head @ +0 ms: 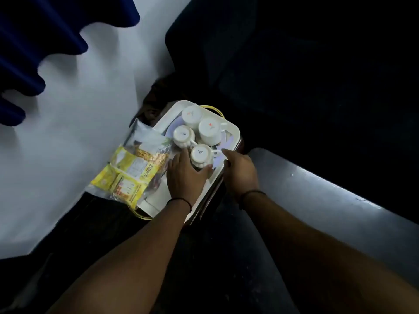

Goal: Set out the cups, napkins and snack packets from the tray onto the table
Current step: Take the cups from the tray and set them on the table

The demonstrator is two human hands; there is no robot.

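A white tray (pixel 233 130) sits on a small dark stand and carries several white cups turned upside down. The nearest cup (pixel 200 155) is ribbed, and my left hand (pixel 184 175) wraps its fingers round the lower part of it. Just right of that cup, my right hand (pixel 240 171) curls over the tray's near right rim. A second ribbed cup (pixel 182 135) and two smooth cups (pixel 191 114) (pixel 209 130) stand behind. Yellow and clear snack packets (pixel 129 173) lie heaped at the tray's left side, overhanging its edge. I cannot make out any napkins.
A white wall (pixel 74 114) rises to the left with a dark blue curtain (pixel 34 41) hanging over it. A grey padded armrest or ledge (pixel 317 196) runs along the right. Dark seating fills the background; the floor around the stand is dark.
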